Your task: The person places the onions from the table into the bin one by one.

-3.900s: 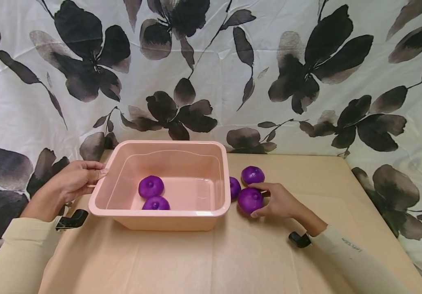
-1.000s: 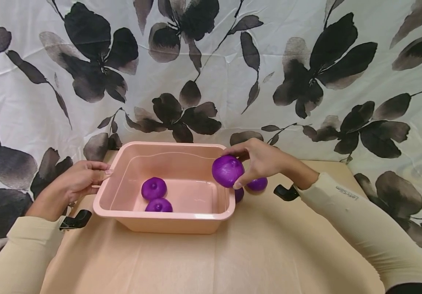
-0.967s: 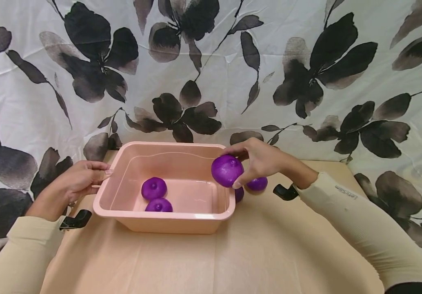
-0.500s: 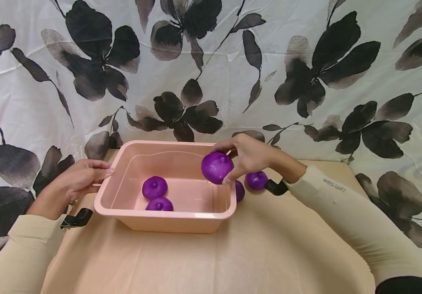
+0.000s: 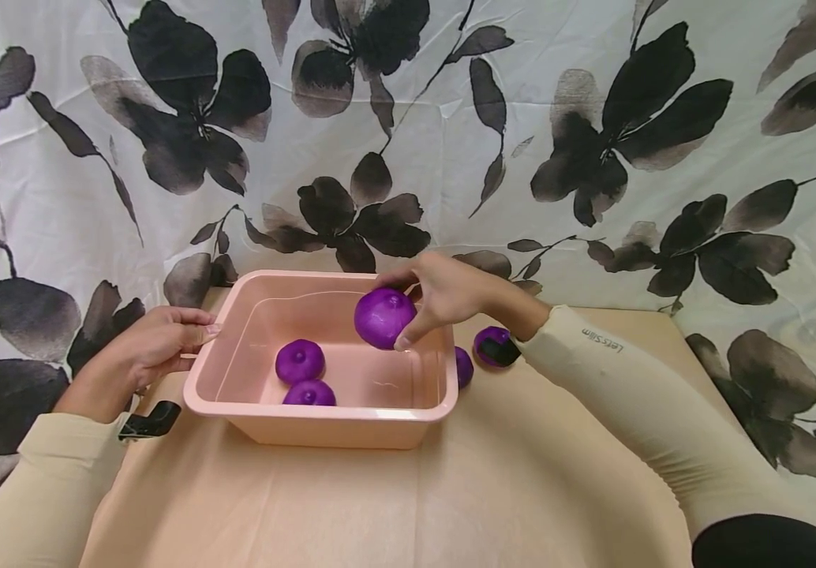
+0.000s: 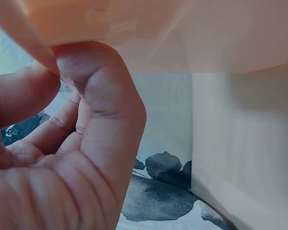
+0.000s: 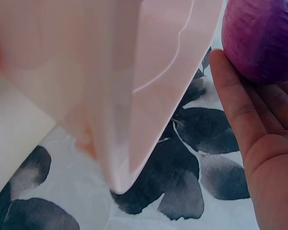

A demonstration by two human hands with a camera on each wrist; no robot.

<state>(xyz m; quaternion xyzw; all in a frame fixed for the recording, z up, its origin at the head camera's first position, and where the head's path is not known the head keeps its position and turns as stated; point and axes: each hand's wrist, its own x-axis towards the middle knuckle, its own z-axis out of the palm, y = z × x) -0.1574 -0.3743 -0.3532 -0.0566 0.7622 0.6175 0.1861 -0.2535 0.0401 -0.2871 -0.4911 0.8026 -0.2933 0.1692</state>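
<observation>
A pink plastic tub [image 5: 323, 412] stands on the table, with two round purple onions inside, one [image 5: 300, 361] behind the other [image 5: 310, 393]. My left hand [image 5: 155, 351] pinches the tub's left rim between thumb and fingers; the left wrist view shows this grip close up. Above the right half of the tub, my right hand [image 5: 451, 293] holds another purple onion [image 5: 382, 318] from its right side. That onion is also at the top right of the right wrist view, against the fingers [image 7: 230, 98].
Just right of the tub lies a purple onion [image 5: 463, 368], partly hidden by the tub's wall. Another onion [image 5: 488, 339] sits beside it, partly covered by the black wrist mount [image 5: 500, 350]. A floral cloth [image 5: 465, 158] hangs behind the beige-covered table [image 5: 522, 473].
My right hand picked up an onion from the table right of the tub, lifted it over the right rim and carried it left above the tub. The left hand keeps its grip.
</observation>
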